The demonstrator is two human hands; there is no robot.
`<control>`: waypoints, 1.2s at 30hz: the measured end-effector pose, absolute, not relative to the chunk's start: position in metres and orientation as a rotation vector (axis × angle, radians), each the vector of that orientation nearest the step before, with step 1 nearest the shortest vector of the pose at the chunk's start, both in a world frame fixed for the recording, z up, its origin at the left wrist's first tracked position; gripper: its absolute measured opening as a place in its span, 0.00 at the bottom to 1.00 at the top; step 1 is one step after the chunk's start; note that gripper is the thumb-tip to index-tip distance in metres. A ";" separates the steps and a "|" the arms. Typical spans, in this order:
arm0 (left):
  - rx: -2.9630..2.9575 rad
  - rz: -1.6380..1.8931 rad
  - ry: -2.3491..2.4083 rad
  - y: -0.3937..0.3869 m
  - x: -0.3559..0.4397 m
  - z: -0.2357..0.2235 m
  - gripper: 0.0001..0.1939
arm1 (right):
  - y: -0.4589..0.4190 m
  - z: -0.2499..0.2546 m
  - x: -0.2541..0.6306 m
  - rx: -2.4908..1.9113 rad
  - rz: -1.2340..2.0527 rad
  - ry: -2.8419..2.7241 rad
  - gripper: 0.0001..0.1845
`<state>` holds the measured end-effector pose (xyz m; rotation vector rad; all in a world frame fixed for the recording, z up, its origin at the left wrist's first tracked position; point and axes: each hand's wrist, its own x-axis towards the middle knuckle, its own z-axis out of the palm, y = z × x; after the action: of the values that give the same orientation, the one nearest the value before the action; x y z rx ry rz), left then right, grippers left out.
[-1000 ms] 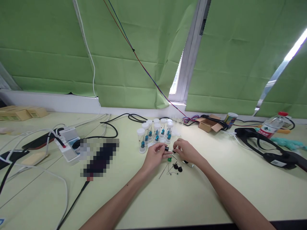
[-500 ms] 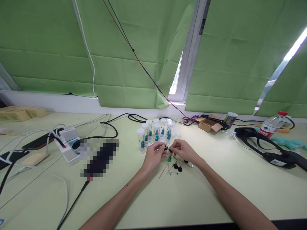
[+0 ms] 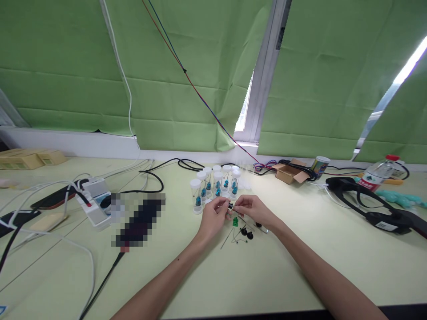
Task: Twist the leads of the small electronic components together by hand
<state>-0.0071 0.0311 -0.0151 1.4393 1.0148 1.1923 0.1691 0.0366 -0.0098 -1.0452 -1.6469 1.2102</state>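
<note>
Pinched in the fingertips of my left hand point(image 3: 213, 218) is a small black cylindrical part point(image 3: 230, 206). My right hand point(image 3: 255, 210) has its thumb and finger closed at the right end of that part, on a small black piece now mostly hidden by the fingertips. Below the hands lie a small green part point(image 3: 235, 221), two round black parts point(image 3: 250, 235) and several thin metal rods point(image 3: 227, 238). Just behind my left hand stand several clear tubes with white lids point(image 3: 195, 195), each with blue pieces inside.
A black headset point(image 3: 370, 209) and a red-capped bottle point(image 3: 376, 173) are at the right. An open cardboard box point(image 3: 289, 173) and a can point(image 3: 320, 166) stand at the back. White and black cables, a power strip point(image 3: 95, 206) and a phone-like slab point(image 3: 55, 196) occupy the left.
My right hand has moved slightly left, bringing its small black piece up to the black part in my left hand. The gap between the fingertips has closed.
</note>
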 end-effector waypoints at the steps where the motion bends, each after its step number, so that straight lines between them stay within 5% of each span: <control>1: 1.440 1.192 1.012 0.031 -0.007 -0.015 0.16 | 0.036 -0.010 0.169 -1.038 1.214 -1.647 0.18; 36: 1.480 1.175 1.033 0.032 -0.007 -0.015 0.16 | 0.032 -0.002 0.167 -0.968 1.270 -1.616 0.16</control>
<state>-0.0071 0.0318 -0.0149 1.4796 1.0330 1.1748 0.1674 0.0316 -0.0019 -0.9676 -1.6160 1.2700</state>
